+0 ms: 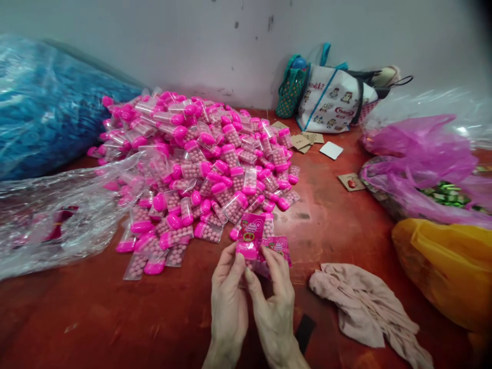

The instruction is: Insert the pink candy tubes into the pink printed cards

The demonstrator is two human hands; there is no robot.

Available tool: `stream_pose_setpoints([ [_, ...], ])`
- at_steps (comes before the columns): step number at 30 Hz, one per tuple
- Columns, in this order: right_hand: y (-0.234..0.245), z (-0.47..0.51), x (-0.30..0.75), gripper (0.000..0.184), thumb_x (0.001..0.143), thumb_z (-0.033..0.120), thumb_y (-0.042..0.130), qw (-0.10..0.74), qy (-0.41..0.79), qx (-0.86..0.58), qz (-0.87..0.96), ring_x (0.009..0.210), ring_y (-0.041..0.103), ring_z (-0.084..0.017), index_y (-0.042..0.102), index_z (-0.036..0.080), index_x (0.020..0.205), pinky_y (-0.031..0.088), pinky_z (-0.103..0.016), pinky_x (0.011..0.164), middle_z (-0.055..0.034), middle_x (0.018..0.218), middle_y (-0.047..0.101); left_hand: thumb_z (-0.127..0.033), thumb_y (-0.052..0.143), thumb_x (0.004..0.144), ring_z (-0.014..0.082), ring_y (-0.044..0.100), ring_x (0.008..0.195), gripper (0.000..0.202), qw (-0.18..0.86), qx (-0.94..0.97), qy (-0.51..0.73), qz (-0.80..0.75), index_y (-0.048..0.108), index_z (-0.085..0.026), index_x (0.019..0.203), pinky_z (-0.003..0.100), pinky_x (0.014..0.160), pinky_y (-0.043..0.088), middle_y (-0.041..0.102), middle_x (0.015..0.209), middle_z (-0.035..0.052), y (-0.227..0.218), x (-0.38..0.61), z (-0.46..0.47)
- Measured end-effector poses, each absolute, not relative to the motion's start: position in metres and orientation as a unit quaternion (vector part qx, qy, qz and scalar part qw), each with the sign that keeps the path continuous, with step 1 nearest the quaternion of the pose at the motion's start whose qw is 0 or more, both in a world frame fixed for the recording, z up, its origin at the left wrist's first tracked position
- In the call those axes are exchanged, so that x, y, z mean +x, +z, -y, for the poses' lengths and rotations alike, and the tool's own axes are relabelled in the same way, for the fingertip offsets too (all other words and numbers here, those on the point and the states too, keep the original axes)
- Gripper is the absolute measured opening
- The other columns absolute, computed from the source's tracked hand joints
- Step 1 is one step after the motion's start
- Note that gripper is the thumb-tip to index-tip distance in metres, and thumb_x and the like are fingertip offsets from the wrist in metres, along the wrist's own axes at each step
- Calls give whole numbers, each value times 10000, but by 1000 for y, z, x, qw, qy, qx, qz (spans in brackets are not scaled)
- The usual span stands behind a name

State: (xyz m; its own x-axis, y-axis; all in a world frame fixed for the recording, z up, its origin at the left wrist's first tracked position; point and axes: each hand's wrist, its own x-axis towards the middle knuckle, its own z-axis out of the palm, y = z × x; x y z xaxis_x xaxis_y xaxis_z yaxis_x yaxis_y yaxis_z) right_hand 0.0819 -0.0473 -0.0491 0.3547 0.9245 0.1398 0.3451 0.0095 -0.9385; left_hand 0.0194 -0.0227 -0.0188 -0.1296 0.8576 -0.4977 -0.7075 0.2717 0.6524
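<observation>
Both hands meet in front of the pile around one small clear candy container with a pink cap. My left hand pinches its left side between thumb and fingers. On the other side, my right hand has its thumb and fingertips closed on the same container; my fingers hide most of its body. A printed pink label stands up just beyond the cap. Another pink label shows behind my right fingers. Beyond lies a big heap of pink-capped candy containers, many filled with pink balls.
Clear plastic sheeting and a bag of blue pieces lie left. A pink cloth, an orange bag and a purple bag are right. A printed tote and cardboard pieces sit near the wall.
</observation>
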Motion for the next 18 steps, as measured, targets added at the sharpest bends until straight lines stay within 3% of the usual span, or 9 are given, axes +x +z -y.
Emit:
stream_pose_setpoints([
  [1, -48, 49, 80, 376, 786, 277, 609, 509, 276, -649, 494, 1059, 482, -237, 543, 185, 1145, 386, -391, 905, -104, 1123, 550, -185, 621, 761, 70, 572, 657, 151, 650, 74, 603, -456, 618, -187, 912, 147, 607, 442, 643, 784, -4, -17, 20, 22],
  [3, -47, 52, 75, 295, 801, 290, 586, 499, 300, -644, 495, 1000, 517, -224, 569, 185, 1077, 410, -360, 864, -90, 1058, 575, -188, 630, 755, 55, 566, 623, 143, 644, 57, 612, -456, 623, -199, 898, 151, 635, 451, 636, 733, -25, -14, 20, 23],
  [5, -45, 52, 72, 164, 835, 307, 535, 477, 374, -625, 492, 831, 571, -190, 605, 191, 928, 451, -301, 738, -54, 894, 616, -192, 639, 747, 51, 561, 595, 138, 645, 43, 618, -448, 628, -212, 884, 166, 658, 460, 631, 695, -40, -13, 19, 24],
  [7, -44, 51, 73, 179, 865, 328, 485, 457, 448, -605, 473, 714, 582, -165, 601, 193, 849, 450, -259, 636, -29, 788, 629, -192, 648, 734, 67, 577, 608, 140, 651, 47, 618, -438, 634, -210, 872, 191, 676, 470, 642, 699, -32, -13, 16, 25],
  [15, -42, 48, 90, 193, 883, 327, 449, 390, 480, -573, 537, 646, 560, -147, 574, 197, 813, 430, -232, 576, -10, 719, 607, -264, 672, 700, 163, 633, 663, 181, 679, 129, 560, -456, 676, -129, 821, 279, 657, 499, 689, 749, 58, -19, -4, 18],
  [18, -41, 55, 92, 192, 894, 319, 436, 358, 463, -578, 568, 744, 600, -166, 586, 219, 962, 473, -250, 650, -27, 833, 645, -288, 684, 687, 166, 633, 643, 206, 681, 126, 549, -468, 682, -120, 807, 280, 635, 501, 689, 728, 66, -20, -5, 16],
])
